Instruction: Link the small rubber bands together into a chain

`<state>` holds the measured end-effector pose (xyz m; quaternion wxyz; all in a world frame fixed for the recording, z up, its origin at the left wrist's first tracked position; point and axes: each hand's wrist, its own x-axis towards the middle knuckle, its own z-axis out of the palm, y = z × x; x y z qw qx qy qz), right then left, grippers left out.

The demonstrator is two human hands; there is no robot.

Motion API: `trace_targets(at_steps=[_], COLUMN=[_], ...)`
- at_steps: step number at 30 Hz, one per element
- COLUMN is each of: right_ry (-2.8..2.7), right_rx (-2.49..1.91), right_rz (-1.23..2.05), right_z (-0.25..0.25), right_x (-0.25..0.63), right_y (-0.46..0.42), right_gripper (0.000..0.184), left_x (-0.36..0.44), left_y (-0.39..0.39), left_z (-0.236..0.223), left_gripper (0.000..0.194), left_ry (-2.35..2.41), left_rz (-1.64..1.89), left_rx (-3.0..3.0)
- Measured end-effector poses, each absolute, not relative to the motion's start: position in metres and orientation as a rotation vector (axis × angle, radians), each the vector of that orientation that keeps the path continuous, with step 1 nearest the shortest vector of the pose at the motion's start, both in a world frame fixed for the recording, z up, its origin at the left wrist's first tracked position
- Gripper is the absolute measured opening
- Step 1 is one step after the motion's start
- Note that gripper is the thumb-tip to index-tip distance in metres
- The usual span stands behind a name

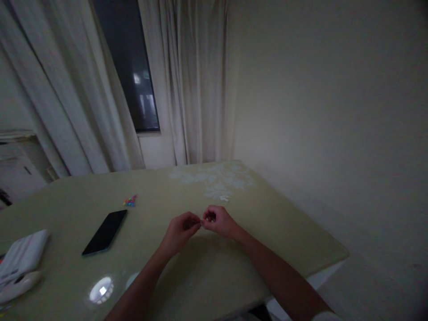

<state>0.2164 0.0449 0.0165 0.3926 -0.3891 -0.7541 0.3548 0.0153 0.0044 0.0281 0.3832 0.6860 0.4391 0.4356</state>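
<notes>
My left hand [181,229] and my right hand [219,220] meet over the middle of the table, thumbs and fingers pinched. Between the fingertips sits a tiny dark object [202,222], too small to name. Both hands appear to touch it. Just beyond my right hand lies a little group of small white pieces [224,198]. Farther left, a small heap of brightly coloured pieces [130,201] in pink, yellow, green and blue rests on the tabletop.
A black phone [105,232] lies flat left of my hands. At the left edge are a white packet [25,254] and a pale rounded object [20,287]. The pale table [284,232] borders a wall on the right; curtains [200,80] hang behind it.
</notes>
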Motion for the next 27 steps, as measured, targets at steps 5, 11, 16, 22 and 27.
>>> trace_targets(at_steps=[5, 11, 16, 22, 27], right_ry=[-1.898, -1.946, -1.978, -2.211, -2.301], right_rx=[-0.947, -0.892, -0.958, -1.068, -1.175], right_rz=[0.704, 0.650, 0.616, 0.504, 0.451], right_z=[0.018, 0.024, 0.015, 0.001, 0.000], right_x=[0.215, 0.213, 0.213, 0.207, 0.201], right_y=[0.042, 0.036, 0.049, 0.063, 0.065], right_gripper=[0.009, 0.008, 0.009, 0.028, 0.012], left_x=[0.025, 0.027, 0.016, -0.001, 0.000], left_y=[0.000, 0.000, 0.003, 0.006, 0.009], left_z=[0.025, 0.027, 0.035, 0.043, 0.041], left_gripper=[0.024, 0.030, 0.041, 0.051, 0.054], left_ry=[1.072, 1.057, 1.116, 1.191, 1.201], left_rz=[1.210, 1.270, 1.378, 1.493, 1.488], left_rx=[1.542, 1.384, 1.278, 1.202, 1.223])
